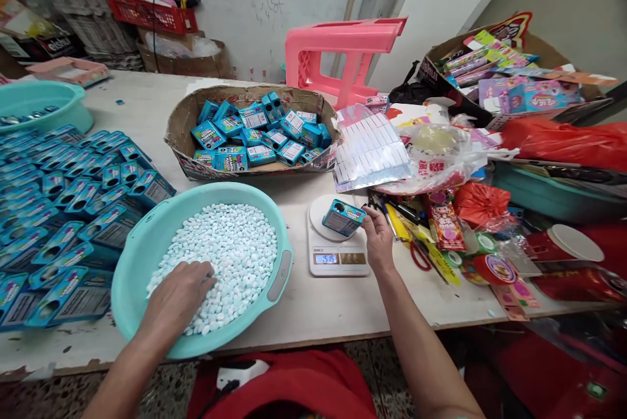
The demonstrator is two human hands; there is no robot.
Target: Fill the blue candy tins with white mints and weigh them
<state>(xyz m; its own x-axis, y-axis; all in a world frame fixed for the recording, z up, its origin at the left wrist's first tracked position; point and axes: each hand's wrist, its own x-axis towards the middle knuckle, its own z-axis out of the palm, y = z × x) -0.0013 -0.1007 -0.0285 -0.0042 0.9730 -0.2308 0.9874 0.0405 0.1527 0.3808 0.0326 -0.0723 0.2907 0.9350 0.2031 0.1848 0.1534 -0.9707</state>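
Note:
My right hand (378,236) pinches the right end of a small blue candy box (343,217) with a round hole in its end. The box is held tilted at the round pan of a white digital scale (337,261), whose display appears to read 1515; whether it touches the pan I cannot tell. My left hand (185,293) is in a turquoise basin (128,295), on a heap of small pale candies (232,246). Its fingers are curled together, with the tips partly hidden, so what they grip does not show.
Upright blue boxes with holes (73,210) crowd the left. Behind the basin stands a cardboard tray (179,122) of blue boxes. A pink stool (313,47) is at the back. Scissors (420,256), tape rolls, a yellow cutter (441,262) and plastic bags lie right of the scale.

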